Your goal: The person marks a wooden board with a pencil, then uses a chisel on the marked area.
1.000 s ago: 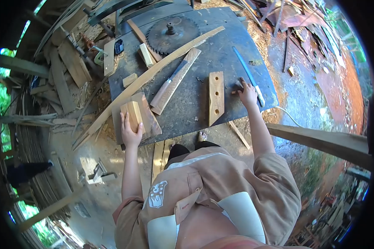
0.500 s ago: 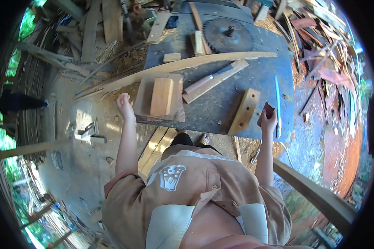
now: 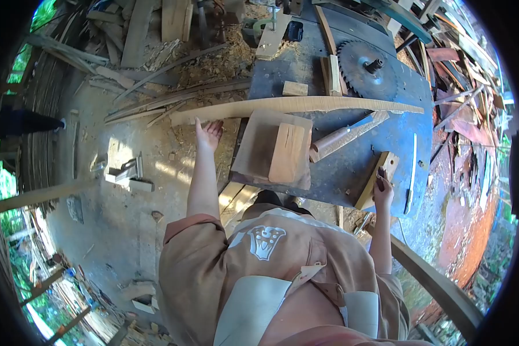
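Observation:
My left hand (image 3: 209,136) is open, palm up and fingers spread, right beside the left end of a long curved wooden strip (image 3: 294,104). My right hand (image 3: 383,192) is closed on a small dark brown folded piece (image 3: 380,180), its material unclear. That hand overlaps a wooden block with holes (image 3: 388,164) near the bench's front edge. Between my hands, a rectangular wood block (image 3: 287,153) rests on a flat square board (image 3: 258,141). A wooden-handled chisel (image 3: 334,138) lies on a short wood strip (image 3: 356,136) beyond it.
On the dark bench (image 3: 352,187) are a circular saw blade (image 3: 366,68), a small wood block (image 3: 294,88) and a thin white-blue strip (image 3: 412,173). A clamp (image 3: 273,22) stands at the back. Scrap wood (image 3: 461,86) is heaped right; a person's dark-clothed leg (image 3: 29,123) shows far left.
The view has shifted, so the bench appears further right. My left hand has opened and reached forward to the curved strip. My right hand has come over the holed block, still gripping the brown piece.

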The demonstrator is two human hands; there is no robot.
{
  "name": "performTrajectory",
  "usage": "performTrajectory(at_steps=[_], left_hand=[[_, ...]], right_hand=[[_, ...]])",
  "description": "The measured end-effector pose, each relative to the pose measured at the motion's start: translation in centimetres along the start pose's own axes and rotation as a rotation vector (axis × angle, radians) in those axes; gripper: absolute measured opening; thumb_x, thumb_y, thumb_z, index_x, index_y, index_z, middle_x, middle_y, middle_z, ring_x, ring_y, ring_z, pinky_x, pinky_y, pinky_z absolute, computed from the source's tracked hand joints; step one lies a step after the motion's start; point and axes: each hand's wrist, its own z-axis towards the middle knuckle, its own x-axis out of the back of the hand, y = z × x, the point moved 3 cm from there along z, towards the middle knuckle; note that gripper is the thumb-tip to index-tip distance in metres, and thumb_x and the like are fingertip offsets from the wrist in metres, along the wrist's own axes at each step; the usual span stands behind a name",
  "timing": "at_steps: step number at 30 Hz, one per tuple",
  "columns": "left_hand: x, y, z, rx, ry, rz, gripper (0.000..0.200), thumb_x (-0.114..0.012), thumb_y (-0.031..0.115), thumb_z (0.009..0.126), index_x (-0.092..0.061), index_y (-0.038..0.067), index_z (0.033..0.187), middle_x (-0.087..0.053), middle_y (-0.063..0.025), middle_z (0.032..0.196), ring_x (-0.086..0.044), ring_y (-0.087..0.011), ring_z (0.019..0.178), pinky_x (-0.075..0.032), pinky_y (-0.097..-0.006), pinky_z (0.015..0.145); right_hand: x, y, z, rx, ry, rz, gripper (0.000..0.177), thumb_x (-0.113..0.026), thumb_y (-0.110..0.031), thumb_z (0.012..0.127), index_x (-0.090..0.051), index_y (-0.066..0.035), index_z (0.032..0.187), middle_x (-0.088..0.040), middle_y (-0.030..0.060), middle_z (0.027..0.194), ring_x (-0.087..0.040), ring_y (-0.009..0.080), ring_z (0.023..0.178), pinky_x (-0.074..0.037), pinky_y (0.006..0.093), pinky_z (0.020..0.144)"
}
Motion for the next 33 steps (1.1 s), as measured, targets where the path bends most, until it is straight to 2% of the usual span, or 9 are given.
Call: performTrajectory(at_steps=[3,6,9,10,17,27,29,31,33], left_hand=[[-1.2,-0.2,1.9,0.002,-0.113,0.046,0.073,-0.051,0.059,0.075,-0.036,0.004,0.121,-0.046,-0.0141,0.118,-0.048,-0.0295,0.103,-0.036,-0.0384,0.09],[-1.8,0.1,2.8,-0.013,-0.185,0.024,0.059,-0.053,0.054,0.077,-0.043,0.009,0.115,-0.049,-0.0097,0.113,-0.05,-0.0264,0.096,-0.039,-0.0384,0.085],[-3.1,1.2,3.1,0.012,-0.211,-0.023,0.054,-0.053,0.051,0.079,-0.046,0.01,0.114,-0.049,-0.0085,0.116,-0.049,-0.0248,0.099,-0.039,-0.0377,0.084],[-4.1,1.9,2.5,-0.087,-0.177,0.068,0.056,-0.052,0.051,0.079,-0.044,0.01,0.117,-0.048,-0.0088,0.118,-0.048,-0.0248,0.102,-0.038,-0.0385,0.086],[-8.6,4.0,-0.6,-0.423,-0.285,0.308,0.06,-0.043,0.05,0.084,-0.034,0.014,0.131,-0.038,-0.0116,0.129,-0.038,-0.0267,0.117,-0.032,-0.0431,0.095],[-13.2,5.6,2.3,-0.352,-0.531,-0.047,0.055,-0.049,0.044,0.084,-0.039,0.01,0.125,-0.045,-0.0088,0.126,-0.038,-0.0292,0.119,-0.031,-0.0469,0.098],[-15.1,6.1,1.9,-0.275,-0.69,-0.194,0.05,-0.051,0.039,0.084,-0.04,0.009,0.123,-0.046,-0.0086,0.124,-0.038,-0.03,0.119,-0.03,-0.0481,0.098],[-16.9,6.6,0.6,-0.245,-0.704,-0.186,0.046,-0.052,0.033,0.084,-0.041,0.009,0.122,-0.047,-0.0092,0.123,-0.039,-0.0304,0.119,-0.03,-0.0492,0.097],[-18.5,7.2,-0.9,-0.386,-0.725,-0.031,0.045,-0.053,0.026,0.084,-0.04,0.008,0.123,-0.047,-0.0104,0.122,-0.039,-0.0316,0.119,-0.033,-0.0485,0.096]], right_hand=[[-0.6,0.4,-0.2,0.123,0.054,-0.105,0.024,-0.064,-0.004,0.069,-0.062,0.002,0.092,-0.054,0.0151,0.116,-0.059,0.028,0.094,-0.047,0.0297,0.079],[-0.9,2.6,0.0,0.067,-0.015,-0.037,0.017,-0.063,-0.007,0.072,-0.061,0.003,0.086,-0.053,0.0056,0.12,-0.057,0.0134,0.059,-0.044,0.0255,0.047],[-0.7,2.8,0.0,0.14,0.093,-0.015,0.017,-0.062,-0.007,0.072,-0.06,0.003,0.085,-0.054,0.0063,0.119,-0.056,0.0126,0.056,-0.042,0.0249,0.044],[0.3,-0.2,-0.4,-0.005,0.083,0.01,0.021,-0.064,-0.005,0.068,-0.06,0.004,0.086,-0.054,0.015,0.115,-0.058,0.0289,0.093,-0.046,0.0319,0.077],[0.6,-1.6,-2.6,-0.004,0.234,-0.069,0.02,-0.062,-0.009,0.071,-0.059,0.003,0.087,-0.058,0.012,0.108,-0.057,0.028,0.093,-0.045,0.031,0.079],[-0.2,-1.9,-3.8,-0.068,0.226,-0.076,0.024,-0.062,-0.008,0.072,-0.058,0.001,0.094,-0.058,0.011,0.108,-0.057,0.0288,0.091,-0.046,0.0319,0.076],[-0.3,-1.7,-3.7,-0.054,0.215,-0.091,0.025,-0.062,-0.008,0.072,-0.058,0.001,0.095,-0.058,0.0109,0.108,-0.058,0.0285,0.09,-0.046,0.0317,0.076],[-0.2,-1.7,-3.8,-0.045,0.205,-0.106,0.025,-0.062,-0.008,0.073,-0.059,0.001,0.095,-0.058,0.0109,0.108,-0.058,0.0281,0.09,-0.046,0.0316,0.076],[-0.1,-2.0,-3.9,-0.069,0.206,-0.081,0.025,-0.062,-0.008,0.073,-0.059,0.001,0.096,-0.057,0.0109,0.109,-0.058,0.0277,0.09,-0.046,0.0318,0.076]])
